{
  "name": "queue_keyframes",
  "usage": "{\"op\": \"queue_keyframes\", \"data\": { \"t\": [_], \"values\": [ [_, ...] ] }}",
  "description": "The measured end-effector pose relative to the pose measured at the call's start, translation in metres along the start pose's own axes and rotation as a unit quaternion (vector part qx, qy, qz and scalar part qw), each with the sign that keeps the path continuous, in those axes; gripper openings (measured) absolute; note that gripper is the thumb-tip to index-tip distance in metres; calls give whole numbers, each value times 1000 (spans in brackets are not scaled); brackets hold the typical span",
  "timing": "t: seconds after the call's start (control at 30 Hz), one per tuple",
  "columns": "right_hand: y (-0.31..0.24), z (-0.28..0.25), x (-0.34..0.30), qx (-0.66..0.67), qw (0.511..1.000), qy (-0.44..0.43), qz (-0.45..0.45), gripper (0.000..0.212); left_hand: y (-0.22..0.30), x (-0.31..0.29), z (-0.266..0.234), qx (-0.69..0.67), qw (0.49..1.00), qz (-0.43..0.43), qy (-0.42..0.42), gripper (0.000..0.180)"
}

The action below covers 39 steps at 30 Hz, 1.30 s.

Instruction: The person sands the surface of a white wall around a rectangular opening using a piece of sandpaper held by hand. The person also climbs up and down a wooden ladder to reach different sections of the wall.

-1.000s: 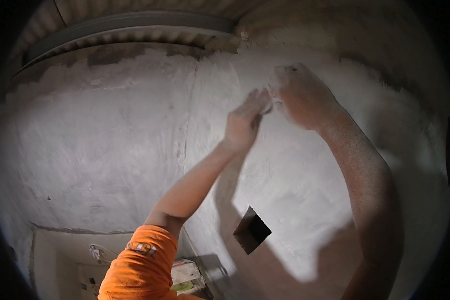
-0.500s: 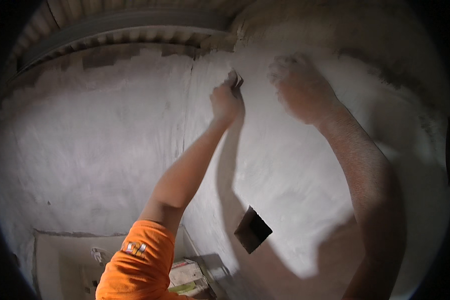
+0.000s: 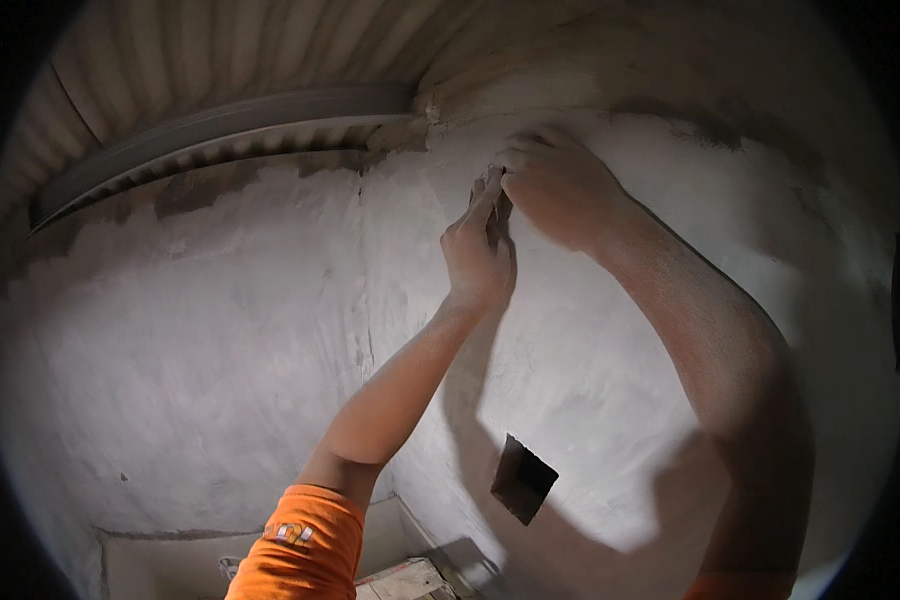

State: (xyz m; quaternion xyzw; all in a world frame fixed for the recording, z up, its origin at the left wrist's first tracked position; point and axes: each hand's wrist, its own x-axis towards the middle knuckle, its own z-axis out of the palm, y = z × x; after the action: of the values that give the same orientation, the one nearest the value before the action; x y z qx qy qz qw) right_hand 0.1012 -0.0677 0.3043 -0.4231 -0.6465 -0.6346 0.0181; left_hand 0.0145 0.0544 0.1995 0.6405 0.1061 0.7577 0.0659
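Both of my arms reach up to a pale plastered wall (image 3: 590, 350). My left hand (image 3: 477, 250) is closed, its fingers pointing up round a small thin dark piece (image 3: 494, 180) that looks like a folded sheet; its exact kind cannot be made out. Right against those fingertips is my right hand (image 3: 560, 190), bent and closed, its thumb side meeting the left fingers. What the right fingers grip, if anything, is hidden. Shadows of the arms fall on the wall beside them.
A dark square hole (image 3: 525, 480) opens in the wall below my hands. Overhead are a corrugated ceiling (image 3: 240, 60) and a grey beam (image 3: 240, 115). Down in the corner lie a recessed basin-like ledge (image 3: 150, 560) and a whitish box (image 3: 407, 582).
My right hand has moved left and my left hand slightly right, so the two now meet at the thin piece. The view has tilted upward, showing more of the ceiling.
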Motion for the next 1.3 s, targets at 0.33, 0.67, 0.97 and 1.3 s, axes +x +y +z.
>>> {"op": "queue_keyframes", "data": {
  "t": [0.33, 0.67, 0.97, 1.3],
  "values": [
    [9, -25, 18, -31, 993, -103, 52, 15, 11, 4, -2, -48, 999, 8, -12, 57],
    [11, -44, 18, -2, 986, -114, 121, 16, -4, 31, -2, 30, 999, -7, -21, 48],
    [16, -23, 22, -29, 997, -37, 67, 16, -17, 44, -2, 41, 997, -70, -6, 41],
    [6, -32, 24, -28, 991, -91, 94, 19, -38, 37, -5, 39, 995, -94, -19, 44]
  ]
}}
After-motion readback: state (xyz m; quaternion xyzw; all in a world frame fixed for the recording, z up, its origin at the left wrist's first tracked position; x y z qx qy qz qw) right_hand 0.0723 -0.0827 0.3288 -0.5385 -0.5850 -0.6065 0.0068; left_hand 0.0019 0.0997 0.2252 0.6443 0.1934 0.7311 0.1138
